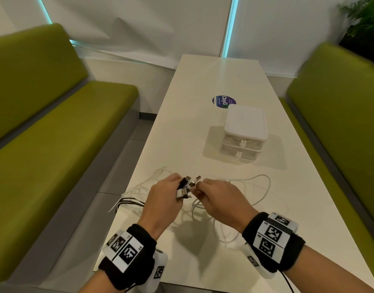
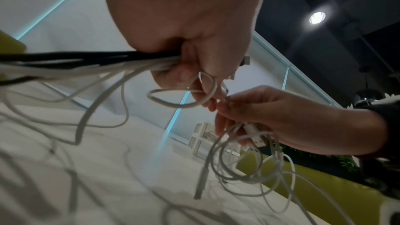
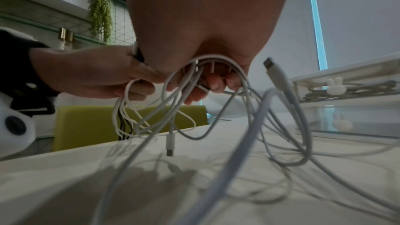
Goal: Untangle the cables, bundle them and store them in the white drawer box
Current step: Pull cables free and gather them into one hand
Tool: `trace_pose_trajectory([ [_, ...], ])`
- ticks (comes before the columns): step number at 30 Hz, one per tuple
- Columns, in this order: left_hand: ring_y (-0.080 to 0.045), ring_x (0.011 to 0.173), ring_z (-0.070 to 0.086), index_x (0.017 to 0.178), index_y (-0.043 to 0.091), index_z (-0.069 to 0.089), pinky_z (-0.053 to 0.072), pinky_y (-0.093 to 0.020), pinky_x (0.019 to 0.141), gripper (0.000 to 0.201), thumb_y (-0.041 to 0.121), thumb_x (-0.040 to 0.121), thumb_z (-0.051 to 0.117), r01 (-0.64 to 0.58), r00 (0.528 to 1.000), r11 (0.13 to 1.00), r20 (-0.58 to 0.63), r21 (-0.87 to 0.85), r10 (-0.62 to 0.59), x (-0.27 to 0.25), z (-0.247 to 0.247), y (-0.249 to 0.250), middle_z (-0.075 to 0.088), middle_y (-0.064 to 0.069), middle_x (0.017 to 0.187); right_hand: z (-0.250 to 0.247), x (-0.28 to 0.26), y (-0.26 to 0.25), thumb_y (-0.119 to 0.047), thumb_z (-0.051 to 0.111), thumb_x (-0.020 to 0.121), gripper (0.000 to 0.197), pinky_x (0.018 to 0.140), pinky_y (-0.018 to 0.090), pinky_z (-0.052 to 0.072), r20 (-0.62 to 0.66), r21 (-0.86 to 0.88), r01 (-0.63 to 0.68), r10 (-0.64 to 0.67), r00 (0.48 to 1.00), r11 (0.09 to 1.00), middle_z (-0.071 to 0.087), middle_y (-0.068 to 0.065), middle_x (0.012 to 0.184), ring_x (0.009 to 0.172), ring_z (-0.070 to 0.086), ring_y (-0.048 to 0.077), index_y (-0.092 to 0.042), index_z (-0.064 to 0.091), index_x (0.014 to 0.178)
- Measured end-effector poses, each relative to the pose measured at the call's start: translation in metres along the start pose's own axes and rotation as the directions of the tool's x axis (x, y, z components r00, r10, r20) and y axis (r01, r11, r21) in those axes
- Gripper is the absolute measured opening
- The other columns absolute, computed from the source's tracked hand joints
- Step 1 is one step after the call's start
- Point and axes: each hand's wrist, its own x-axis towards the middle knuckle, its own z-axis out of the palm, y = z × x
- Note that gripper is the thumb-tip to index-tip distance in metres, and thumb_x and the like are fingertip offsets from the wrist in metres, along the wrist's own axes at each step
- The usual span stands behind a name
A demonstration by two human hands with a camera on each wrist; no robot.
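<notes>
Several white and black cables [image 1: 253,187] lie tangled on the near part of the white table [image 1: 182,127]. My left hand [image 1: 167,193] grips a bunch of black and white cables [image 2: 90,62] near their plug ends [image 1: 187,187]. My right hand [image 1: 215,195], close beside it, holds several white cables [image 3: 216,61] looped through its curled fingers. Loose loops hang from both hands down to the table, one with a plug [image 3: 169,145] dangling. The white drawer box [image 1: 244,132] stands further back on the right, both drawers closed, with bunny knobs [image 3: 334,85].
Green benches [image 1: 55,127] run along both sides of the table. A round purple sticker [image 1: 223,100] lies on the table behind the box. Some cables hang over the table's left edge [image 1: 120,203]. A plant [image 1: 365,24] stands at the far right.
</notes>
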Motion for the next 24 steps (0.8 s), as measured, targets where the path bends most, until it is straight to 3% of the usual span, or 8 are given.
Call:
trace_pose_trajectory([
  [3, -0.014, 0.067, 0.059, 0.073, 0.029, 0.061, 0.048, -0.033, 0.061, 0.026, 0.007, 0.085, 0.069, 0.043, 0.999, 0.999, -0.012, 0.007, -0.043, 0.004, -0.006, -0.007, 0.059, 0.013, 0.071, 0.003, 0.002, 0.002, -0.039, 0.037, 0.104, 0.034, 0.060, 0.034, 0.036, -0.047, 0.007, 0.007, -0.007, 0.999, 1.000, 0.057, -0.001, 0.089, 0.078, 0.058, 0.026, -0.016, 0.060, 0.095],
  [7, -0.015, 0.080, 0.066, 0.078, 0.029, 0.069, 0.054, -0.037, 0.070, 0.031, 0.002, 0.085, 0.057, 0.179, 0.984, 0.982, 0.013, -0.064, -0.178, 0.009, -0.018, -0.013, 0.070, 0.011, 0.082, 0.003, 0.014, -0.009, -0.033, 0.043, 0.099, 0.027, 0.063, 0.038, 0.047, -0.134, -0.021, -0.012, 0.009, 0.991, 1.000, 0.057, 0.000, 0.086, 0.073, 0.057, 0.027, -0.015, 0.062, 0.092],
  [10, -0.012, 0.078, 0.063, 0.061, 0.035, 0.061, 0.047, -0.026, 0.066, 0.039, 0.008, 0.089, 0.055, 0.320, 0.947, 0.937, 0.031, -0.142, -0.319, 0.010, -0.029, -0.017, 0.069, 0.012, 0.075, 0.008, 0.024, -0.017, -0.025, 0.054, 0.091, 0.017, 0.065, 0.037, 0.047, -0.245, -0.115, 0.030, -0.058, 0.968, 0.993, 0.059, 0.000, 0.077, 0.071, 0.053, 0.024, -0.016, 0.065, 0.082],
  [13, -0.009, 0.078, 0.063, 0.060, 0.030, 0.063, 0.044, -0.021, 0.064, 0.036, 0.020, 0.094, 0.058, 0.383, 0.923, 0.901, 0.058, -0.201, -0.380, 0.010, -0.034, -0.021, 0.067, 0.011, 0.072, 0.016, 0.030, -0.018, -0.021, 0.063, 0.083, 0.005, 0.073, 0.036, 0.040, -0.268, -0.213, 0.007, -0.065, 0.961, 0.977, 0.060, -0.004, 0.078, 0.079, 0.051, 0.023, -0.020, 0.067, 0.085],
  [16, -0.008, 0.080, 0.065, 0.060, 0.025, 0.066, 0.044, -0.019, 0.066, 0.035, 0.026, 0.094, 0.060, 0.458, 0.883, 0.826, 0.057, -0.328, -0.467, 0.013, -0.037, -0.030, 0.071, 0.005, 0.072, 0.021, 0.035, -0.019, -0.012, 0.072, 0.070, 0.023, 0.078, 0.039, 0.034, -0.256, -0.288, -0.023, -0.053, 0.965, 0.957, 0.060, -0.004, 0.079, 0.081, 0.052, 0.024, -0.021, 0.067, 0.090],
  [19, -0.006, 0.072, 0.062, 0.068, 0.022, 0.072, 0.040, -0.019, 0.059, 0.030, 0.030, 0.095, 0.060, 0.485, 0.866, 0.811, 0.046, -0.328, -0.499, 0.013, -0.040, -0.038, 0.070, 0.006, 0.071, 0.018, 0.038, -0.025, -0.035, 0.077, 0.074, 0.027, 0.075, 0.039, 0.040, -0.270, -0.243, -0.042, -0.026, 0.963, 0.969, 0.057, -0.002, 0.085, 0.083, 0.051, 0.024, -0.022, 0.066, 0.095],
  [21, -0.006, 0.067, 0.059, 0.068, 0.021, 0.071, 0.038, -0.022, 0.058, 0.031, 0.030, 0.095, 0.058, 0.478, 0.865, 0.806, 0.029, -0.350, -0.500, 0.013, -0.042, -0.042, 0.070, 0.004, 0.071, 0.016, 0.039, -0.031, -0.058, 0.062, 0.080, 0.042, 0.076, 0.040, 0.042, -0.241, -0.205, -0.045, -0.005, 0.970, 0.978, 0.053, 0.000, 0.091, 0.087, 0.048, 0.025, -0.023, 0.065, 0.103],
  [24, -0.006, 0.054, 0.052, 0.063, 0.025, 0.070, 0.039, -0.024, 0.055, 0.034, 0.030, 0.095, 0.059, 0.462, 0.878, 0.780, 0.093, -0.422, -0.470, 0.013, -0.045, -0.048, 0.069, 0.004, 0.070, 0.015, 0.040, -0.035, -0.073, 0.030, 0.086, 0.063, 0.084, 0.042, 0.039, -0.113, -0.211, -0.059, 0.036, 0.993, 0.976, 0.050, 0.000, 0.098, 0.094, 0.043, 0.025, -0.026, 0.060, 0.116],
])
